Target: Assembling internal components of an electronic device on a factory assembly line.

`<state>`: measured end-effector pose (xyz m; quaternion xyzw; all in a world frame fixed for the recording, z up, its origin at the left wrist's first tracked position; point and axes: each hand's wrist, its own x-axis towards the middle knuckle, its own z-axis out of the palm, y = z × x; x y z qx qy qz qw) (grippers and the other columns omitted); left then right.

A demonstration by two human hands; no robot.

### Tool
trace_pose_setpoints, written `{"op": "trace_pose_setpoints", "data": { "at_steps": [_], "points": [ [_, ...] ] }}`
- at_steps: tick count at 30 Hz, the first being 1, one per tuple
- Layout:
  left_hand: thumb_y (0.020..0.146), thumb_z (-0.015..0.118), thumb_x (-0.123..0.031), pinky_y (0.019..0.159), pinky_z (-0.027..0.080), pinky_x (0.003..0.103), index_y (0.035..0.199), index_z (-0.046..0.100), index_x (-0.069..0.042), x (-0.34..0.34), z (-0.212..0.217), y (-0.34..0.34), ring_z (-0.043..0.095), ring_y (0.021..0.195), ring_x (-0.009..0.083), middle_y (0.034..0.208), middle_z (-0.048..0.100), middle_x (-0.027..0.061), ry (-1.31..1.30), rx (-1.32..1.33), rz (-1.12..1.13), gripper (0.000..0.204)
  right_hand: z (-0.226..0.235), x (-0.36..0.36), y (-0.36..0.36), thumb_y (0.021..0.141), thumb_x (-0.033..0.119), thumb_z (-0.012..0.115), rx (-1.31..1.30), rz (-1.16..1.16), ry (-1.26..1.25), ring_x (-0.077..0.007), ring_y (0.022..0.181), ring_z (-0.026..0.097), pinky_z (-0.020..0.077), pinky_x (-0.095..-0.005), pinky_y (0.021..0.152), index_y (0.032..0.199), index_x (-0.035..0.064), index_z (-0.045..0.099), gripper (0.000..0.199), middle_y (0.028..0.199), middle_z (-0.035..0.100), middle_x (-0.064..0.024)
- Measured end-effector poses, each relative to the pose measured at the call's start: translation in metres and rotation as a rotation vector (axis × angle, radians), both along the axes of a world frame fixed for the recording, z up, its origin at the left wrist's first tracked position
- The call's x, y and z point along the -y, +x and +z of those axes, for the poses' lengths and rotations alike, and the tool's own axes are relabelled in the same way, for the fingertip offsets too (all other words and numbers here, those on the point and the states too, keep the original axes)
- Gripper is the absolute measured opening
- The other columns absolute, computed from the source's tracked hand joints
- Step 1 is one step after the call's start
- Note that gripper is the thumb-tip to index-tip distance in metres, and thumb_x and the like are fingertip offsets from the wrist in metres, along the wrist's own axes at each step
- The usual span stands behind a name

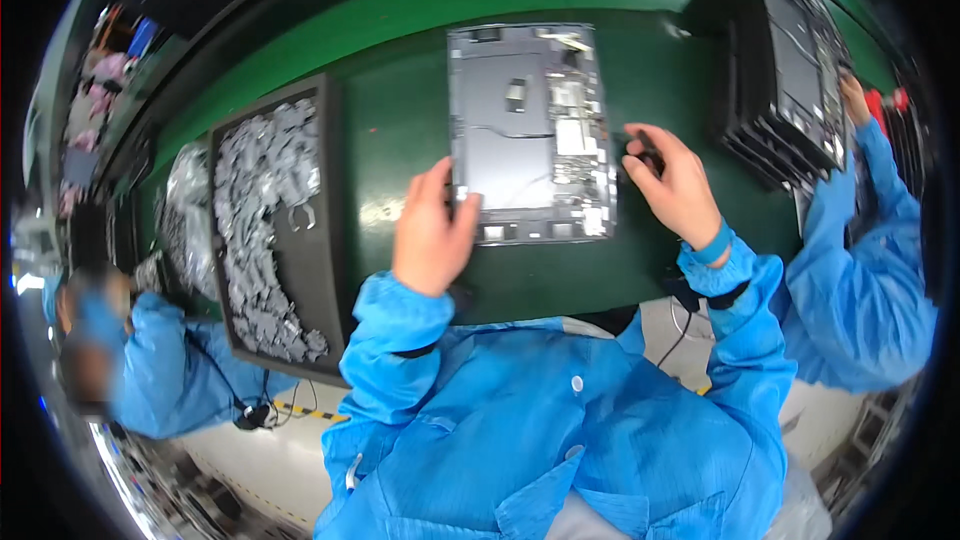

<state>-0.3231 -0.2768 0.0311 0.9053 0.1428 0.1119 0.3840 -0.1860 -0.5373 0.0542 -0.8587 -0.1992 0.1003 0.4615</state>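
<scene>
Room: open panel [530, 130] on green belt [400, 130], tray [275, 230] near left.
Left hand [432, 230]: clamped on panel's lower-left edge.
Right hand [678, 185]: fingers together, just beside panel's right edge.
Panel: grey, insides exposed.

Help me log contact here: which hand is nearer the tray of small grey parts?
Left. The left hand rests at the grey panel's lower left edge, just right of the tray of small grey parts; the right hand lies beyond the panel's right side.

1. Bright overhead light is washing the green belt [400, 130], leaving pale glare near its far edge.
2. Fisheye bending is curving straight edges toward a black rim.
3. Edges are blurring; the centre is staying fairly sharp.
</scene>
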Motion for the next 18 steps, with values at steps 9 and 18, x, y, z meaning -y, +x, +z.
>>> {"op": "trace_pose_setpoints", "data": {
  "at_steps": [9, 18],
  "points": [
    [0.089, 0.063, -0.009, 0.074, 0.055, 0.034, 0.119, 0.059, 0.003, -0.001, 0.055, -0.036, 0.069, 0.087, 0.0269, 0.102, 0.068, 0.0204, 0.078, 0.083, 0.054, 0.032, -0.013, 0.007, 0.008, 0.097, 0.023, 0.058, -0.195, 0.038, 0.026, -0.0057, 0.055, 0.048, 0.0376, -0.0235, 0.049, 0.107, -0.0061, 0.062, 0.031, 0.067, 0.057, -0.0018],
    [0.079, 0.077, -0.027, 0.072, 0.053, 0.032, 0.097, 0.067, 0.001, -0.168, 0.053, -0.051, 0.068, 0.079, 0.0203, 0.084, 0.071, 0.0119, 0.245, -0.184, 0.624, 0.034, -0.018, 0.005, 0.013, 0.098, 0.024, 0.056, -0.25, 0.001, 0.057, -0.0051, 0.047, 0.043, 0.0333, -0.024, 0.044, 0.092, -0.0034, 0.063, 0.029, 0.057, 0.048, 0.0017]
  ]
}}
